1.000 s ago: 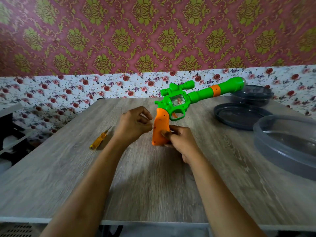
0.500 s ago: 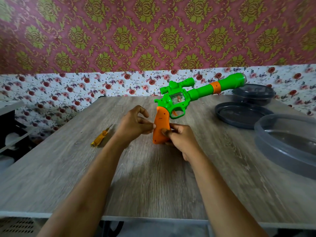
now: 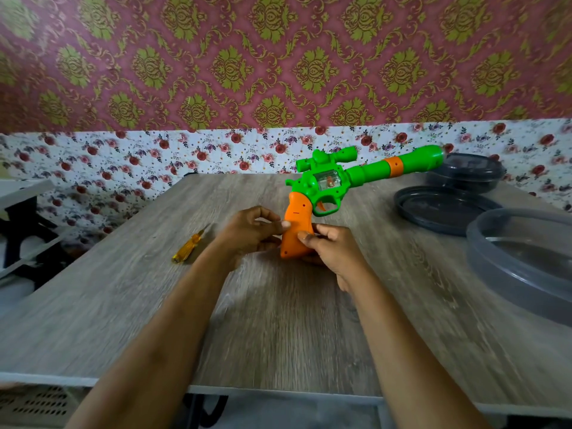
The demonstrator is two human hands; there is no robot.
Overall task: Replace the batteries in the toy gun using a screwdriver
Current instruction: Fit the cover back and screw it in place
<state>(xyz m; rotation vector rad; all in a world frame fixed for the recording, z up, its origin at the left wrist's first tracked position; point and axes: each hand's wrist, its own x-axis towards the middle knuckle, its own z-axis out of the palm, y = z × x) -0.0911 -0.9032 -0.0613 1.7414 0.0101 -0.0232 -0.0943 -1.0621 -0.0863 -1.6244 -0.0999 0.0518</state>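
1. A green-and-orange plastic toy gun (image 3: 328,184) is held upright near the middle of the grey wood-grain counter (image 3: 278,329). Its orange grip (image 3: 295,230) is lowest and its long green barrel slants up to the right (an orange band rings the barrel near its far end).
2. The left hand (image 3: 247,235) is at the grip's left edge. Its fingers are curled and the thumb tip presses against the orange plastic, so it holds the grip from that side.
3. The right hand (image 3: 335,250) pinches the lower right part of the grip, with the thumb on the near face and the other fingers curled round behind.
4. I cannot tell whether the butt of the toy gun touches the counter, as the hands hide its underside.
5. A small screwdriver with a clear yellow handle (image 3: 185,252) lies flat on the counter, left of the left hand and apart from it, with its metal tip pointing away toward the wall.
6. On the right of the counter lies a flat dark round plastic lid (image 3: 442,209), with a dark round lidded tub (image 3: 467,173) just behind it.
7. A large translucent grey round container (image 3: 523,261) sits nearer, cut off by the frame edge.
8. The wall behind has rose-print paper low down and maroon-and-gold damask paper above
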